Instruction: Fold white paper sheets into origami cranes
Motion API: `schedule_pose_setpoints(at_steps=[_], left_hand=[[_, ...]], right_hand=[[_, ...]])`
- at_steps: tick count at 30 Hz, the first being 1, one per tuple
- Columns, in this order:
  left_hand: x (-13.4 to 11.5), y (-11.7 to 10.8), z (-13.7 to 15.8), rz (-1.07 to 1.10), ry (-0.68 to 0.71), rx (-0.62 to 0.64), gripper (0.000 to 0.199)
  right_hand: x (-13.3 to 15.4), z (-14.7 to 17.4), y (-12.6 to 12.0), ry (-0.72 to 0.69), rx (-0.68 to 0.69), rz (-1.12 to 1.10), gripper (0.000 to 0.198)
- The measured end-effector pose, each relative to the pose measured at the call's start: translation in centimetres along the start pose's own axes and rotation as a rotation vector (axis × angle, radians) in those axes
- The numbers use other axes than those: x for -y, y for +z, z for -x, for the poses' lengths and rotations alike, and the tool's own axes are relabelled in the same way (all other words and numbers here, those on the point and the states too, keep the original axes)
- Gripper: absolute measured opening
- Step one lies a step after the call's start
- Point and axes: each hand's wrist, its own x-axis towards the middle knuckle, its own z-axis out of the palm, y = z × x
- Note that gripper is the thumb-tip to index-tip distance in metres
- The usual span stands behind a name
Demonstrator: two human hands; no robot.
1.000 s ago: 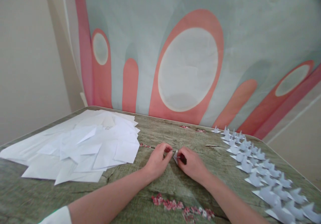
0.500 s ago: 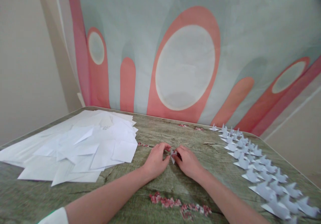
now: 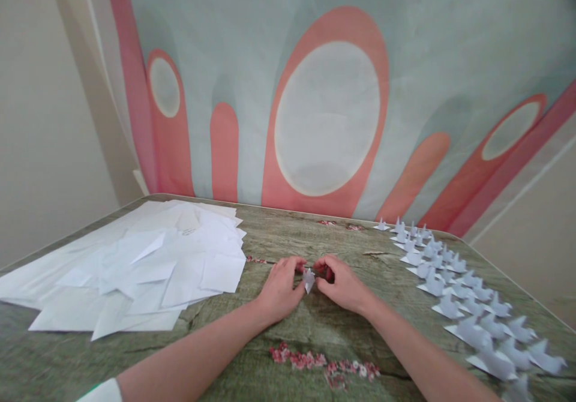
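Observation:
A small folded white paper piece (image 3: 308, 280), a paper crane by its look, is between my two hands at the middle of the table. My left hand (image 3: 282, 287) has it at the fingertips, thumb below and fingers above. Just to the right is my right hand (image 3: 344, 287), its thumb and curled forefinger apart with a gap between them. The right thumb tip lies close beside the paper; whether it touches is too fine to tell.
Loose white paper sheets (image 3: 148, 264) lie in a spread pile on the left. Rows of finished white paper cranes (image 3: 470, 333) stand along the right side. The wood-patterned table (image 3: 252, 366) has printed pink blossoms; a coloured backdrop (image 3: 252, 42) hangs behind it.
My right fingers have opened and drawn a little away from the folded paper, which shows more fully now. My left hand keeps its place. The view has shifted slightly.

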Motion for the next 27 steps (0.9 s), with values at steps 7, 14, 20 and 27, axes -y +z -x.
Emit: schedule_pose_setpoints(at_steps=[7, 14, 20, 27], left_hand=[[0.3, 0.2, -0.1, 0.044, 0.0, -0.016, 0.04], [0.7, 0.2, -0.2, 0.091, 0.003, -0.065, 0.044], [1.1, 0.2, -0.5, 0.101, 0.023, -0.067, 0.041], [1.4, 0.3, -0.6, 0.092, 0.031, -0.046, 0.039]], right_hand=[[0.0, 0.1, 0.4, -0.062, 0.02, 0.053, 0.002], [-0.7, -0.5, 0.1, 0.001, -0.1, 0.126, 0.009], [-4.2, -2.4, -1.8, 0.212, -0.32, 0.232, 0.018], [-9.4, -5.2, -5.0, 0.477, -0.45, 0.356, 0.025]])
